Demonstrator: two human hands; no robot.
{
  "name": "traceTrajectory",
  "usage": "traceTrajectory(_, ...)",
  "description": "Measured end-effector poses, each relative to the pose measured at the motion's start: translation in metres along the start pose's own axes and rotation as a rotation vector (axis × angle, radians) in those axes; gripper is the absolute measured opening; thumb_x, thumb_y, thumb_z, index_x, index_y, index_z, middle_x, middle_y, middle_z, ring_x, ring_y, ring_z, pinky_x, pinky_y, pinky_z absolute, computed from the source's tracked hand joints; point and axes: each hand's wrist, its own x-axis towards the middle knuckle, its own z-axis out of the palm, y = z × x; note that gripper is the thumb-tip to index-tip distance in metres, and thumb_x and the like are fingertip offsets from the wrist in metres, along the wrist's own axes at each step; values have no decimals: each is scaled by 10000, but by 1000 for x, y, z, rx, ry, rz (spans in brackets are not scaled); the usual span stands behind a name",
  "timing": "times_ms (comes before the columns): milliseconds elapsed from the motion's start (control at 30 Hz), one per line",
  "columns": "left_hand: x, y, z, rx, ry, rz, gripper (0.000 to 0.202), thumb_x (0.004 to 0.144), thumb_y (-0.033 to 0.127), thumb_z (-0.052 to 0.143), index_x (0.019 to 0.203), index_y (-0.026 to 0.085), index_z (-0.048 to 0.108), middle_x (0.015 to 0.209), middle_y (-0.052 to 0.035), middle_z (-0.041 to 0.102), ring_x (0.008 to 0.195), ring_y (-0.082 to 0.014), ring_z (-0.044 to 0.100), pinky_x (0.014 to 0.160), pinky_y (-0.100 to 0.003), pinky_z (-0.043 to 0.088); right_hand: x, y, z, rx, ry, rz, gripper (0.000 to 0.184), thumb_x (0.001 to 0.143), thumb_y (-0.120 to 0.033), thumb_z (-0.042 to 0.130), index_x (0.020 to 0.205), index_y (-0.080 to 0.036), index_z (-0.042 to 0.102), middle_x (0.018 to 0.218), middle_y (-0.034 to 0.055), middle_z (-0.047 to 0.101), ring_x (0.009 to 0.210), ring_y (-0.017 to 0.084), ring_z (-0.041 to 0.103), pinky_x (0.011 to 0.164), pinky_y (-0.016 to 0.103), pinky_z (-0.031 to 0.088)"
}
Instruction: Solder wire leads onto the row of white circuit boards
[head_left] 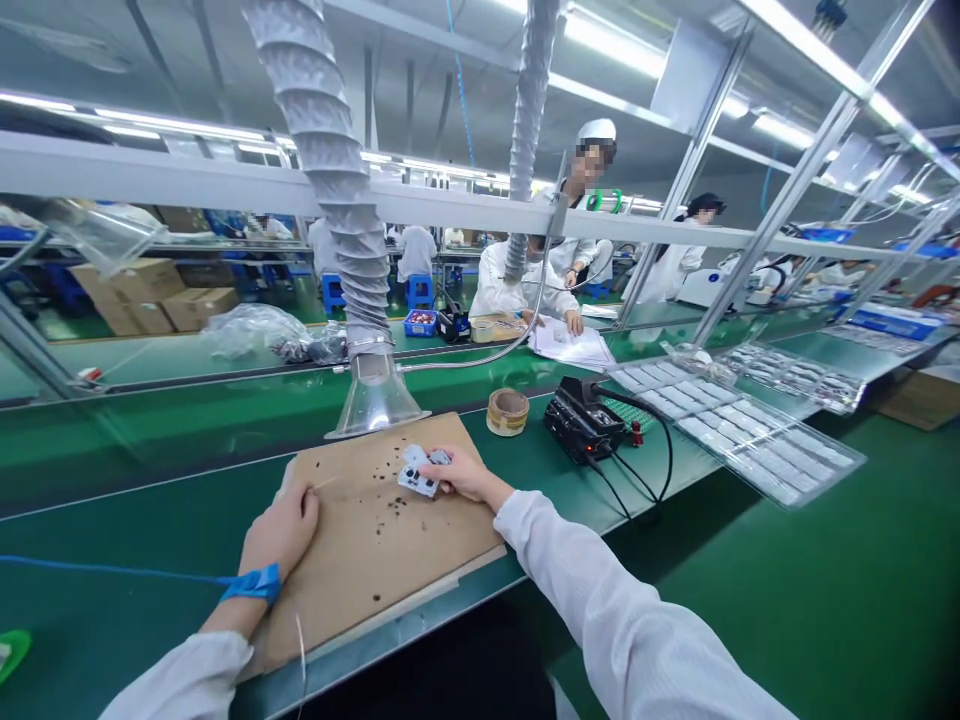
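At the centre of the frame, a pale part is grasped by the right hand over brown cardboard, probably laid to protect the bench, while, lower left, the left hand's grip cannot be told.

My left grip and right grip are bare. I wear loose white sleeves, creased along their length and gathered at the cuffs. Round my left wrist goes a bright blue band, with a thin blue cord trailing off to the left. My lap shows black, details lost.
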Motion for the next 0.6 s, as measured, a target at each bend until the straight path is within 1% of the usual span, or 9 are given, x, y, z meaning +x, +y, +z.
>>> traceTrajectory(67, 5, -2, -2, -7, -18, 20, 468, 1103, 421, 222, 1147, 226, 645, 1068, -160, 807, 947, -366, 783, 745, -386, 512, 5, -3, -3, -7, -56, 33, 784, 615, -733, 978, 1068, -177, 661, 761, -50, 634, 517, 59, 439, 468, 214, 337)
traceTrajectory(167, 15, -4, -5, -2, -47, 31, 462, 1090, 448, 236, 1118, 236, 646, 984, -136, 802, 890, -358, 784, 729, -385, 518, 15, -12, -6, -48, -176, 100, 787, 622, -641, 1029, 1159, -165, 705, 743, -50, 649, 502, 69, 476, 478, 222, 374)
traceTrajectory(233, 23, -1, -6, -5, -65, 36, 451, 1067, 456, 267, 1085, 240, 662, 913, -119, 795, 833, -352, 781, 697, -386, 525, 26, -18, -5, -100, -258, 133, 762, 655, -600, 1034, 1206, -177, 720, 763, -50, 660, 512, 71, 506, 498, 220, 396)
traceTrajectory(300, 33, 6, -6, -50, -51, 90, 450, 1036, 475, 317, 1060, 241, 702, 921, -113, 811, 848, -349, 790, 722, -398, 567, 36, -21, -3, -145, -341, 158, 740, 678, -607, 1021, 1216, -194, 727, 797, -51, 666, 535, 67, 527, 520, 211, 412)
traceTrajectory(367, 44, 16, -1, -142, 4, 197, 471, 1014, 508, 370, 1060, 242, 756, 1043, -116, 843, 988, -361, 802, 856, -430, 624, 43, -21, -3, -152, -422, 182, 749, 676, -624, 1015, 1228, -205, 729, 837, -50, 677, 553, 61, 539, 539, 203, 428)
traceTrajectory(467, 56, 29, 15, -290, 75, 342, 553, 1010, 593, 385, 1105, 264, 820, 1204, -87, 846, 1236, -386, 756, 1106, -504, 600, 46, -16, -4, -128, -454, 219, 765, 644, -593, 1042, 1235, -222, 729, 863, -57, 680, 570, 60, 563, 570, 197, 456)
traceTrajectory(500, 57, 31, 21, -321, 72, 352, 588, 999, 626, 372, 1107, 281, 837, 1182, -73, 853, 1234, -395, 761, 1113, -528, 607, 45, -13, -4, -127, -445, 224, 751, 640, -578, 1047, 1222, -229, 725, 860, -63, 675, 578, 63, 577, 584, 195, 467)
traceTrajectory(533, 59, 33, 26, -340, 52, 350, 611, 977, 660, 364, 1082, 309, 853, 1134, -55, 863, 1168, -404, 788, 1068, -552, 638, 45, -11, -4, -128, -433, 222, 728, 638, -564, 1051, 1197, -234, 721, 850, -71, 668, 581, 66, 587, 597, 194, 477)
traceTrajectory(600, 60, 33, 32, -327, -44, 424, 563, 916, 745, 448, 1112, 416, 861, 1089, 3, 868, 1111, -420, 804, 981, -578, 682, 44, -8, -1, -152, -435, 198, 671, 655, -539, 1048, 1150, -240, 709, 838, -84, 665, 579, 69, 602, 629, 196, 494)
